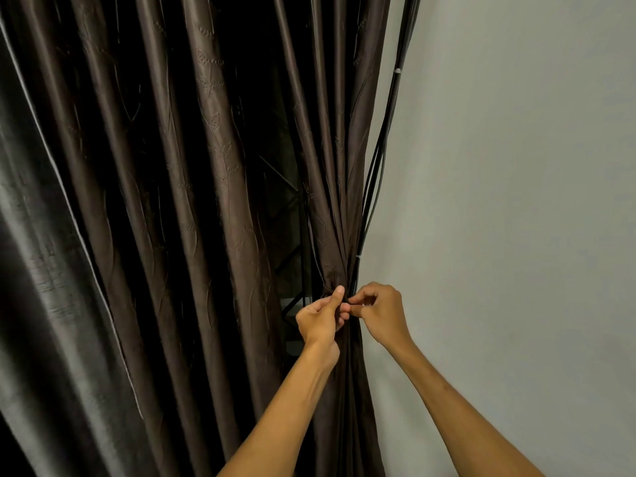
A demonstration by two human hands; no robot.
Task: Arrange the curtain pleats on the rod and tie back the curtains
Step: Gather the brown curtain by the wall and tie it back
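Observation:
A dark brown curtain [213, 173] with an embossed leaf pattern hangs in long pleats across the left and middle. Its right-hand panel [339, 215] is gathered into a narrow bunch at about waist height, next to the wall. A dark tie-back [346, 299] wraps that bunch; most of it is hidden by my fingers. My left hand [321, 318] pinches the tie-back at the gathered point, thumb pointing up. My right hand [380, 313] meets it from the right, fingers curled and pinching the same dark band. The curtain rod is out of view.
A pale grey wall [516, 201] fills the right side. Several black cables [385, 139] run down along the curtain's right edge, held by white clips [397, 71]. Dark metal truss bars [292, 235] show through the gap between the panels.

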